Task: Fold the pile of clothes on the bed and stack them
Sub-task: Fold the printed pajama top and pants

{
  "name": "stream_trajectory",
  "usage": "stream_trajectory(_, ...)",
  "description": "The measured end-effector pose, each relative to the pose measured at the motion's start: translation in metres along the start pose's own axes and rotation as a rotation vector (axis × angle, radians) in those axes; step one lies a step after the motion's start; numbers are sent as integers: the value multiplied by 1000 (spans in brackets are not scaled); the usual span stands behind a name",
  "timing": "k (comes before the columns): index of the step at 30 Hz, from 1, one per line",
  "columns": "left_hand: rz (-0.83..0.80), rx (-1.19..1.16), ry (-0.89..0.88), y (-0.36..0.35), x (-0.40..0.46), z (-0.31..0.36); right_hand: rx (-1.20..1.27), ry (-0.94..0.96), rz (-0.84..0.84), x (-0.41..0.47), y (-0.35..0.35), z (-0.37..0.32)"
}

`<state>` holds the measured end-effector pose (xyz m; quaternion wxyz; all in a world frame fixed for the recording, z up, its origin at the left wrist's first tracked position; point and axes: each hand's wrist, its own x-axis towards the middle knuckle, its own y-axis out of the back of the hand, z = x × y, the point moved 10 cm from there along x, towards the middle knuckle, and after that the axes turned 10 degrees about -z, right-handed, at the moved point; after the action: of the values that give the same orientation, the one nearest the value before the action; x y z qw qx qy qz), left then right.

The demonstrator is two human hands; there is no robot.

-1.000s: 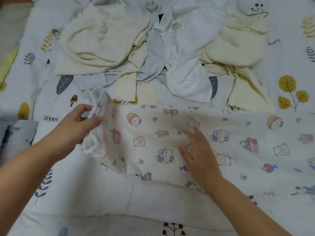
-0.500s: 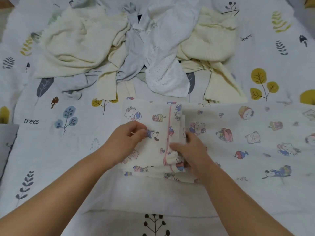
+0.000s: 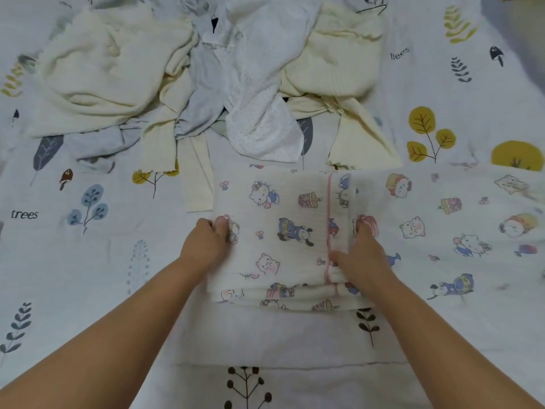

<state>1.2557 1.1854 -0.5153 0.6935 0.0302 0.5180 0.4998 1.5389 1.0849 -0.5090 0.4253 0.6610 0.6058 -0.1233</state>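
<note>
A white cartoon-print cloth point(image 3: 283, 231) with a pink seam lies partly folded in front of me, its unfolded length point(image 3: 460, 222) stretching off to the right. My left hand point(image 3: 206, 243) grips the left edge of the folded part, fingers curled under it. My right hand point(image 3: 359, 255) holds the fold's right edge beside the pink seam, thumb on top and fingers tucked under. Behind the cloth lies the unfolded pile: cream garments point(image 3: 106, 72), a pale grey piece point(image 3: 203, 93) and a white dotted garment point(image 3: 259, 113).
The bed sheet point(image 3: 88, 276) is white with printed leaves, trees and mushrooms. Another cream garment point(image 3: 339, 63) lies at the back right of the pile. A plain white folded layer point(image 3: 280, 338) sits just below the cloth, near me.
The cloth's left end was folded over to the right. Both hands then moved apart to the folded part's two edges, the left shifting left and the right sliding right past the pink seam.
</note>
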Motion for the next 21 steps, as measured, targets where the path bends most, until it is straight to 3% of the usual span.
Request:
stream_trajectory(4, 26, 7, -42, -8, -3, 0, -84, -18, 169, -11, 42, 6)
stream_trajectory(7, 134, 152, -100, -7, -12, 7, -371, -62, 316, -27, 52, 4)
stream_trajectory(10, 336, 459, -444, -10, -39, 53, -630, 163, 454, -40, 31, -29)
stream_trajectory(12, 230, 727, -625, -41, -46, 69, -815, 244, 324, -31, 0, -31)
stream_trajectory(14, 66, 969, -618, -68, -34, 56, -960, 161, 145, -14, -20, -4)
stream_trajectory(18, -55, 1017, -411, -72, -10, 26, -936, 145, -37, 2, -23, 19)
stream_trajectory(21, -31, 1025, -395, -74, -13, 29, -841, 260, -7, -10, -7, 4)
